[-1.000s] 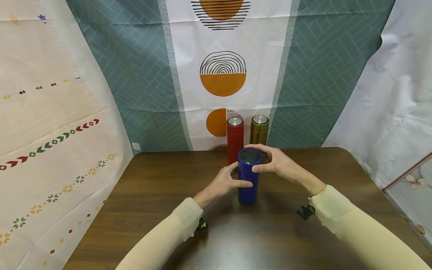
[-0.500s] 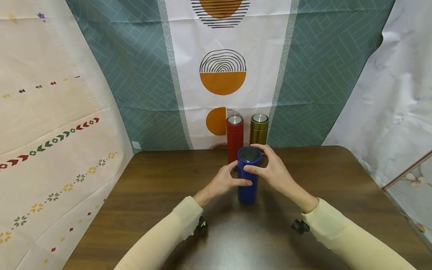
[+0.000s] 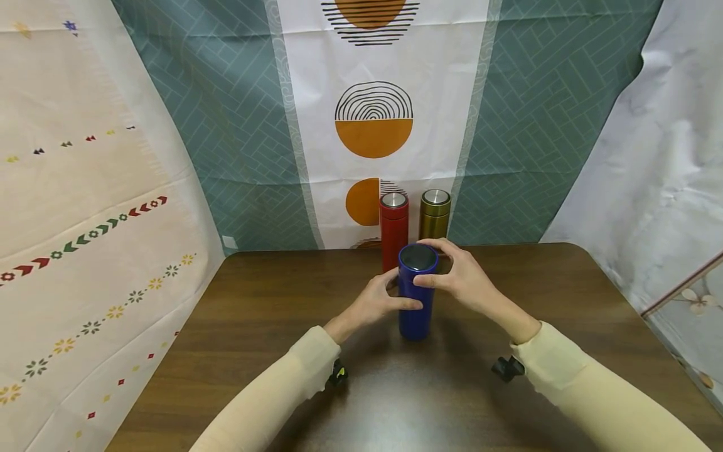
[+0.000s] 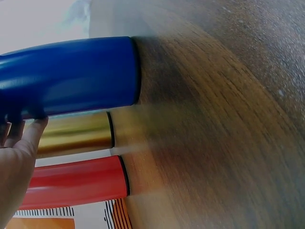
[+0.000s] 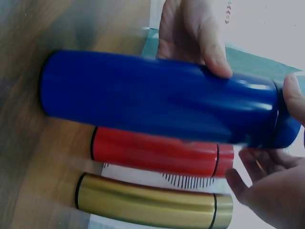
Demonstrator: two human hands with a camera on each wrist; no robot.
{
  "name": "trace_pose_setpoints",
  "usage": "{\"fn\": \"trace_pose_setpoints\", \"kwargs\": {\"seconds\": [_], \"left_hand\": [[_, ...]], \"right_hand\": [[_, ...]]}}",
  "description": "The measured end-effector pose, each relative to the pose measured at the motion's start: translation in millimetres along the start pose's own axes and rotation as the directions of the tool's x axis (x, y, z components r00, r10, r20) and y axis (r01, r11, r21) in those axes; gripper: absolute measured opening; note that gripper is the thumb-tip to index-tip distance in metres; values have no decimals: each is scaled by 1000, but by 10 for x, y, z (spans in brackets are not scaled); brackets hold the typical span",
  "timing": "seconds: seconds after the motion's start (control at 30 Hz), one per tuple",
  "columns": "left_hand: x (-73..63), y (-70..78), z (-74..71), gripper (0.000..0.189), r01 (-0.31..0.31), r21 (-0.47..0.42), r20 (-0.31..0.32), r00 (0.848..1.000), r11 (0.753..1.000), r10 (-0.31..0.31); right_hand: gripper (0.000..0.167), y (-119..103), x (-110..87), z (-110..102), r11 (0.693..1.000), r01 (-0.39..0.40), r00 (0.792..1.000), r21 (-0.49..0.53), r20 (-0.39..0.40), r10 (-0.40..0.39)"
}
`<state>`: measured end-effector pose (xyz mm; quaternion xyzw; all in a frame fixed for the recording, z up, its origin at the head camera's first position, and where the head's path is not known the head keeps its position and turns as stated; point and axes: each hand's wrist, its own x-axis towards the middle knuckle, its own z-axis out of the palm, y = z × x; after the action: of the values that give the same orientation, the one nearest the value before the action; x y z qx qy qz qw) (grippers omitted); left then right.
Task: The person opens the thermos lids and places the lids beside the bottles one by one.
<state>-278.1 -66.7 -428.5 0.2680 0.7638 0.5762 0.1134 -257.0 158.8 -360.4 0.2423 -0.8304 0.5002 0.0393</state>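
Note:
A blue thermos bottle (image 3: 414,323) stands upright on the brown wooden table. My left hand (image 3: 375,302) grips its body from the left, thumb across the front; in the left wrist view, fingertips (image 4: 39,125) press the blue wall. Around the dark-topped lid (image 3: 418,257), my right hand (image 3: 465,280) is curled, its thumb on the near side of the rim. The right wrist view has that thumb (image 5: 293,90) against the lid, which sits on the bottle. Fingers of both hands are partly hidden behind the bottle.
Behind it stand a red thermos (image 3: 393,229) and a gold thermos (image 3: 435,216), both with silver-topped lids. A patterned cloth (image 3: 373,138) hangs at the table's back edge. More cloth lines the left and right sides.
My right hand has turned about the lid: its thumb slid left along the rim, then came slightly back right. My left hand and the bottle have stayed in place.

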Motion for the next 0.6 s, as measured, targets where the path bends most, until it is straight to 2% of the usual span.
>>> {"fn": "trace_pose_setpoints", "kwargs": {"seconds": [0.2,0.43,0.53,0.6], "left_hand": [[7,-1,-4,71,-9,-9,5,1000,1000,9],[19,-25,-8,71,-5,-8,-1,1000,1000,5],[19,-35,-4,73,-1,-9,-3,1000,1000,1],[18,-38,1,73,-1,-11,-5,1000,1000,1]], "right_hand": [[62,76,93,-123,998,41,991,48,124,-46],[61,150,195,-228,988,48,959,149,268,-87],[61,167,213,-248,982,35,948,185,306,-92],[63,164,195,-248,980,20,947,196,311,-82]]}}
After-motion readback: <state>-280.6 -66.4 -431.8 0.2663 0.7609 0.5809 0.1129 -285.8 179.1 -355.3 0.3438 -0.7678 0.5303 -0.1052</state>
